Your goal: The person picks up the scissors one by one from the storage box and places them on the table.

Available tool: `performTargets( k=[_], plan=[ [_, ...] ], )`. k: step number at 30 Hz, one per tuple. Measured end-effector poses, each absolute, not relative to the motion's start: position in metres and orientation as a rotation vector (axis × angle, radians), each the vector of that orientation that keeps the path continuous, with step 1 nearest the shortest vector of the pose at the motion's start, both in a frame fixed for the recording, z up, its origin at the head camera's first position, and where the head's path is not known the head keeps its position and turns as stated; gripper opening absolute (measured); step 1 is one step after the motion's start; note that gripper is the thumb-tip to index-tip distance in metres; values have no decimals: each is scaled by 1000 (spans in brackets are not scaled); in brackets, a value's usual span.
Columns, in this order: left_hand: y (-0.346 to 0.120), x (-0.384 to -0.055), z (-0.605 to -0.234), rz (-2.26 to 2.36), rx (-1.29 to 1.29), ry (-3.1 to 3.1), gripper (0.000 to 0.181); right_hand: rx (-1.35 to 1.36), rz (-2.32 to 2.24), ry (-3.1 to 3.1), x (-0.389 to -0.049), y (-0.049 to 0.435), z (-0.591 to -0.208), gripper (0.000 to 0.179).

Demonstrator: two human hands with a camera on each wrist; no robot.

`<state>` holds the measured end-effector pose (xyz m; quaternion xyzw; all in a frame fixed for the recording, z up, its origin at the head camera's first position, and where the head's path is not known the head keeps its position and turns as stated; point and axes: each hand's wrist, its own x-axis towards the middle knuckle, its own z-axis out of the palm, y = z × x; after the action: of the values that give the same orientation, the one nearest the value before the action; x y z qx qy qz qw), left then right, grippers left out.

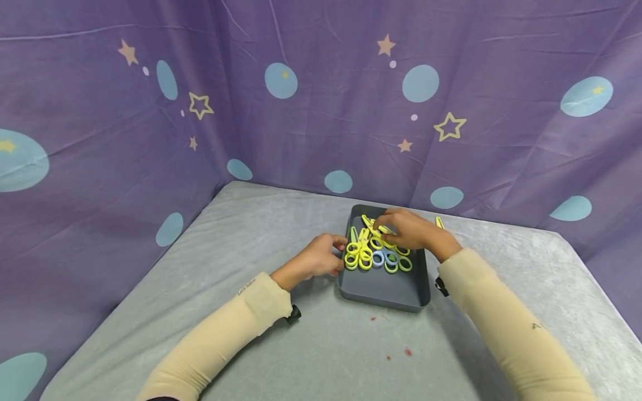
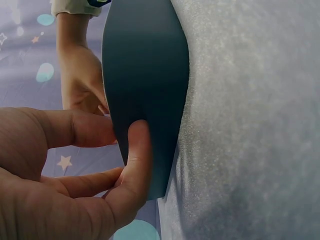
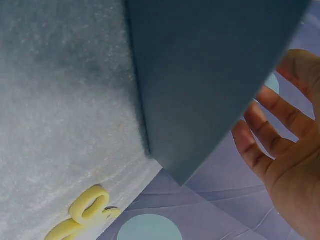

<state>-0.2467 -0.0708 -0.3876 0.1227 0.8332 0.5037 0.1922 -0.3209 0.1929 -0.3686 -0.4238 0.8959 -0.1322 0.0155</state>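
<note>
A dark grey tray (image 1: 383, 289) stands on the table, holding several yellow scissors (image 1: 364, 235) and one pair with blue handles (image 1: 384, 254). My left hand (image 1: 318, 256) grips the tray's left wall. In the left wrist view one digit presses the outer wall (image 2: 145, 75) while other fingers go over the rim. Over the far right part of the tray reaches my right hand (image 1: 405, 228), its fingers bent down among the scissors. The right wrist view shows those fingers (image 3: 280, 112) spread and loosely bent beside the rim, with nothing visible between them.
Another pair of yellow scissors (image 3: 90, 205) lies on the table just outside the tray's right side, mostly hidden by the right arm in the head view. A grey cloth (image 1: 281, 223) covers the table. Purple patterned curtains (image 1: 321, 128) hang behind and to the left.
</note>
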Motion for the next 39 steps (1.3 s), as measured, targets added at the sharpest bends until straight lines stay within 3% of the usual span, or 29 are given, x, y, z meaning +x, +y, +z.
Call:
performTargets(
  k=[20,39],
  plan=[
    [-70,-246,-387,1396,340,2354,74,-1299,-419,2726,-327,186,-384,23],
    [-70,-245,-388,1386,333,2366,71,-1172,-335,2745,-329,179,-386,30]
  ],
)
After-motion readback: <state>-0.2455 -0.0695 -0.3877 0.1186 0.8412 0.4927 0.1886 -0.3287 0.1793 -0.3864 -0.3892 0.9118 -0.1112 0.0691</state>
